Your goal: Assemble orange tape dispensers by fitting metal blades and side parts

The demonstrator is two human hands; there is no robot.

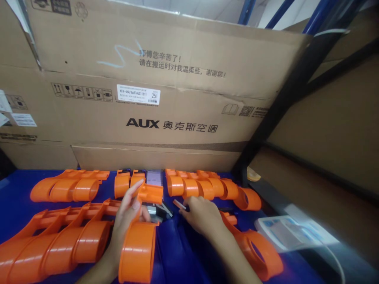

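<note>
My left hand (128, 217) is closed around the narrow part of an orange plastic piece (137, 252). This piece has a wide ring at its lower end and a grooved block at the top, standing upright above my fingers. My right hand (204, 215) reaches down to the table with its fingers drawn together. At its fingertips is a small flat pale strip with a reddish face (179, 204); whether it is gripped is unclear. Between the hands lie small metal and black parts (158, 211), partly hidden by my left hand.
Rows of similar orange pieces (59, 240) lie at left, with more orange rings (204, 189) at the back right. A phone-like screen (154, 177) lies behind my left hand. Cardboard (177, 94) walls the back. At right are a black post (254, 150) and a white-blue packet (284, 232).
</note>
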